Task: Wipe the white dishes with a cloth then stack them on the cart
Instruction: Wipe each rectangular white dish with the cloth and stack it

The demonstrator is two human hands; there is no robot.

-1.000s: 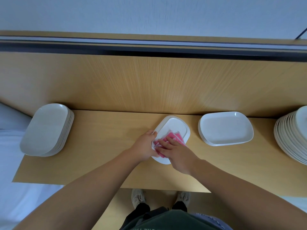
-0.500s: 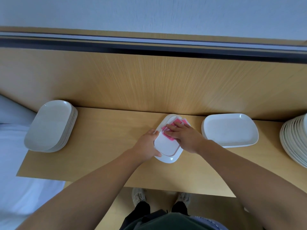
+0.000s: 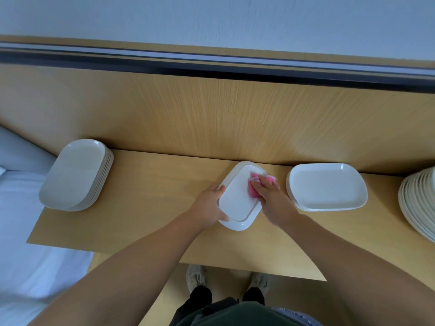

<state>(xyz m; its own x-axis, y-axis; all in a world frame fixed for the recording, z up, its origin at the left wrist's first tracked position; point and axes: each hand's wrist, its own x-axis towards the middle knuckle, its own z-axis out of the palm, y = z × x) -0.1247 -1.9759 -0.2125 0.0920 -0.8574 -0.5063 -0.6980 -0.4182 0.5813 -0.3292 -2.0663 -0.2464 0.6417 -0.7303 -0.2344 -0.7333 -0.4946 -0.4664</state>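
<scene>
Looking at the dish (image 3: pixel 237 203), it seems to be glazed white ceramic, so probably stiff, a bit hefty for its size, slick, and likely to chip if it gets knocked on the wooden top (image 3: pixel 146 198) or clinked hard onto a pile. It lies on the top, seemingly bottom-up with the foot ring showing, between the left stack (image 3: pixel 73 175) and the right stack (image 3: pixel 327 187), apart from both. The best place to take it is the rim along a long side, thumb on one face and fingers on the other. That's pretty much what the person does: the left hand (image 3: pixel 208 205) wraps the dish's left edge, fingers curled round the rim, steadying it. The right hand (image 3: pixel 270 198) is bunched on the pink cloth (image 3: pixel 253 192), fingers curled over it and pressing it onto the far right part of the dish. The cloth looks soft and floppy, so a loose wad under the fingers is plenty. Neither hand is spread flat; both have hold of something. One more pile (image 3: pixel 419 205) sits at the far right edge.
</scene>
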